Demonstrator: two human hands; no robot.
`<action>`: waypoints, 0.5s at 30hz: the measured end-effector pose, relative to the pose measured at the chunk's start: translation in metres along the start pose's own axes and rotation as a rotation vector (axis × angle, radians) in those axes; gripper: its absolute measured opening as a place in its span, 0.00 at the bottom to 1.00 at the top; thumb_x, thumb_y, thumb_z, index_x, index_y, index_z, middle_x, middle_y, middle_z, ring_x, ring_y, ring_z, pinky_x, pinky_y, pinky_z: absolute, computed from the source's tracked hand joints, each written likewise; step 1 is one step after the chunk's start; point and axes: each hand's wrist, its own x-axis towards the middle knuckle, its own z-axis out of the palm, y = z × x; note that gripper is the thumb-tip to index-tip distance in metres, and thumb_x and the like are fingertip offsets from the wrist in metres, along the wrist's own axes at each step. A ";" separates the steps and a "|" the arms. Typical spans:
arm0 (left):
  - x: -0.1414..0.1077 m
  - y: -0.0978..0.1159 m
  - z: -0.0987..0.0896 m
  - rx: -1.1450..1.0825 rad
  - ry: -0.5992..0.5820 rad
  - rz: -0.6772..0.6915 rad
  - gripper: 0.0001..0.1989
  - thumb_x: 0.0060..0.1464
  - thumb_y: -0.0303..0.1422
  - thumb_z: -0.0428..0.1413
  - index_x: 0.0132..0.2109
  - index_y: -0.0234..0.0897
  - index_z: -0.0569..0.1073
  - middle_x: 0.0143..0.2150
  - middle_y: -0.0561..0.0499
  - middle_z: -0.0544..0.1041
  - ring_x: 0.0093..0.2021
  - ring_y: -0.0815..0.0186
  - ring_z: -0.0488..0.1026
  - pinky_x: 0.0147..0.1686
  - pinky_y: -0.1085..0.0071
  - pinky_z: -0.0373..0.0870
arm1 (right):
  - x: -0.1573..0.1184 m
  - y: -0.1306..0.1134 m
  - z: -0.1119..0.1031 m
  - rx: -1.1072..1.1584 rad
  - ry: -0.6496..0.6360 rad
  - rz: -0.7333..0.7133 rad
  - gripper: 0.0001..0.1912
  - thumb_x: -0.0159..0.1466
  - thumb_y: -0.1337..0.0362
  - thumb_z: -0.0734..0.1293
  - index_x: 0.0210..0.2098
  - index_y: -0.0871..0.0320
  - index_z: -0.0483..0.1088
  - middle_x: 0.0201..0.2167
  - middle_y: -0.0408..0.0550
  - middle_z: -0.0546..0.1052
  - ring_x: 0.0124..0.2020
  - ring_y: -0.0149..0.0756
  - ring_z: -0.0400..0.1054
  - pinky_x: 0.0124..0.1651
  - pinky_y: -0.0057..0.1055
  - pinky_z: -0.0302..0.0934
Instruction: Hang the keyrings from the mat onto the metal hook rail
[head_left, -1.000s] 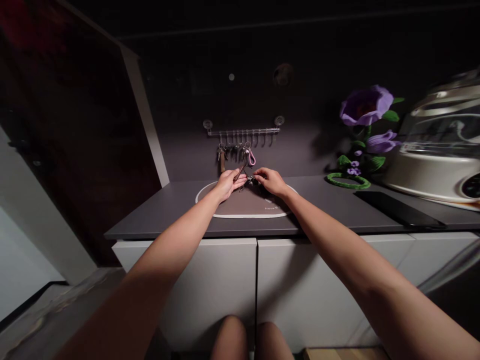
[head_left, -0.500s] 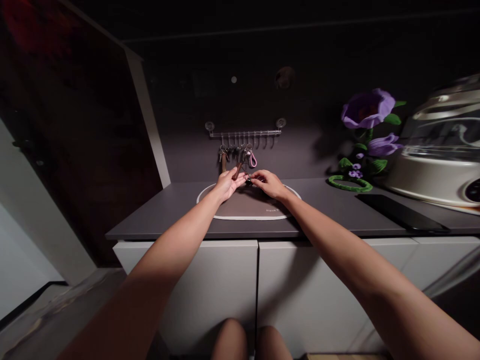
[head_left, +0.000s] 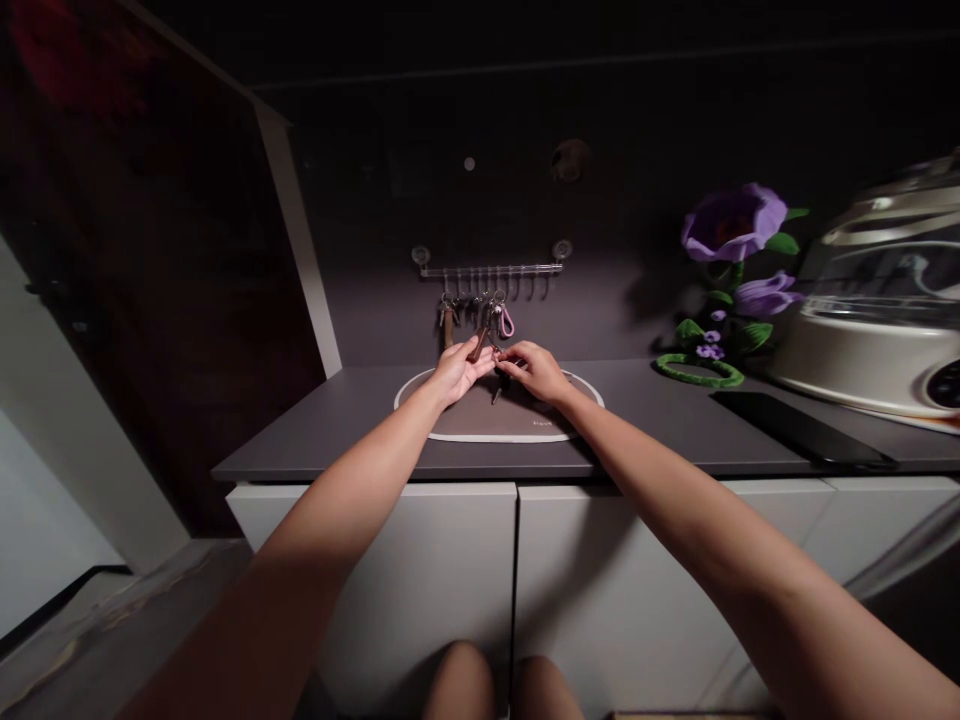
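Observation:
My left hand (head_left: 459, 372) is palm up over the mat, its thumb closed on a brown strap-like key fob (head_left: 478, 344). Close beside it, my right hand (head_left: 534, 368) pinches dark keys at the fob's ring; the fingers partly hide them. One key (head_left: 496, 396) dangles below the right fingertips, above the oval brown mat (head_left: 472, 425) with its white rim. Behind the hands, a clear hook rail (head_left: 491, 270) is fixed to the wall. Several bunches of keys (head_left: 448, 318) hang from its left and middle hooks, one with a pink loop (head_left: 508, 322).
A purple fabric flower (head_left: 735, 225) with a green ring base stands on the grey counter (head_left: 300, 425) at right. Near it lie a black phone-like slab (head_left: 802, 428) and a cream appliance (head_left: 870, 350) with a clear top. White cabinet doors (head_left: 420, 580) are below.
The right hand has shifted the keys slightly, and one key now dangles below its fingers over the mat. The left hand has stayed nearly in place with the brown fob.

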 end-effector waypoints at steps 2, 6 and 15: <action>0.000 0.001 0.000 0.000 0.012 -0.007 0.08 0.55 0.29 0.48 0.40 0.28 0.66 0.46 0.32 0.71 0.48 0.56 0.70 0.50 0.57 0.66 | 0.000 -0.001 0.000 -0.048 -0.004 -0.033 0.09 0.58 0.62 0.62 0.34 0.59 0.71 0.33 0.49 0.73 0.34 0.32 0.66 0.40 0.29 0.59; -0.001 0.002 0.000 0.001 0.019 -0.024 0.10 0.56 0.29 0.47 0.41 0.26 0.66 0.48 0.30 0.70 0.49 0.56 0.70 0.49 0.58 0.67 | -0.001 -0.003 0.001 -0.110 0.005 -0.076 0.09 0.59 0.64 0.61 0.35 0.59 0.71 0.34 0.50 0.73 0.36 0.33 0.66 0.41 0.29 0.59; 0.001 0.001 -0.001 -0.015 -0.012 -0.017 0.13 0.56 0.30 0.47 0.45 0.25 0.65 0.49 0.28 0.69 0.48 0.55 0.70 0.50 0.58 0.66 | -0.001 -0.002 0.002 -0.261 -0.007 -0.064 0.11 0.60 0.63 0.60 0.37 0.58 0.72 0.36 0.50 0.72 0.36 0.33 0.66 0.40 0.29 0.58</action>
